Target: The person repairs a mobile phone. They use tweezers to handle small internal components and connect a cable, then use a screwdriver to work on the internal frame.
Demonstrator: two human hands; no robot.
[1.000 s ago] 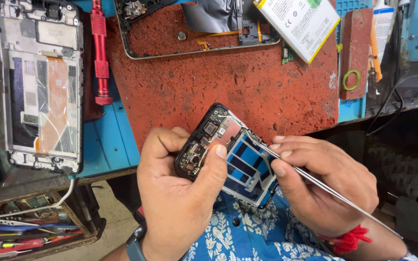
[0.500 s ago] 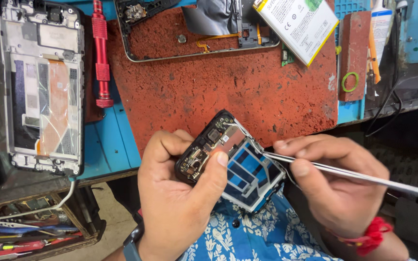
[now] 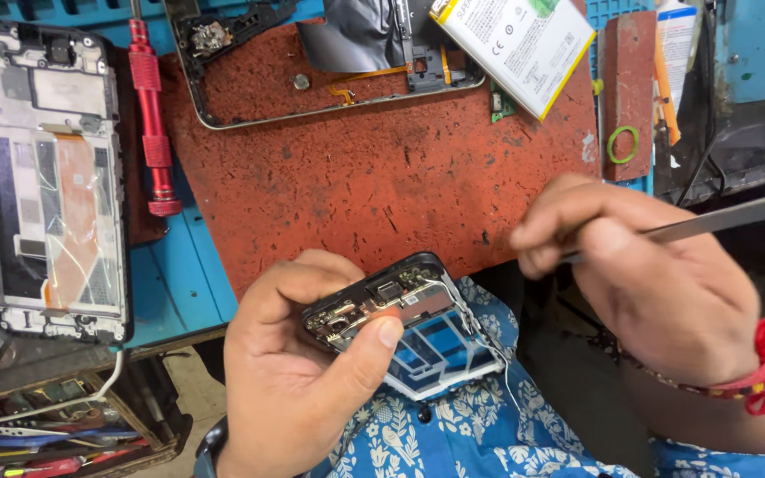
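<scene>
**Inspector A:** Opened phone frame (image 3: 409,323): held in the left hand (image 3: 298,381) above the lap, just off the near edge of the rust-red work mat (image 3: 382,186). Thumb is pressed on the exposed board at the upper end, and the fingers wrap the back. The grip is closed and firm.

**Inspector B:** Right hand?

**Inspector A:** The right hand (image 3: 657,283) is pinched shut on slim metal tweezers (image 3: 710,221), lifted clear of the frame. The tips are hidden behind the fingers.

**Inspector B:** Handling judgement?

**Inspector A:** I judge it light and thin, stiff along the rim, fragile in the middle. A loose thin wire (image 3: 475,323) runs along the right side and would snag easily. Best held by the outer edges, not across the board or the blue panel.

**Inspector B:** Containers?

**Inspector A:** A wooden tray (image 3: 135,447) at lower left, below the bench, holds a jumble of hand tools; individual items cannot be told apart. On the bench lie a second stripped phone chassis (image 3: 46,177), a red screwdriver (image 3: 152,124), a third frame (image 3: 312,71) and a white battery (image 3: 515,44) resting partly over it, none boxed.
</scene>
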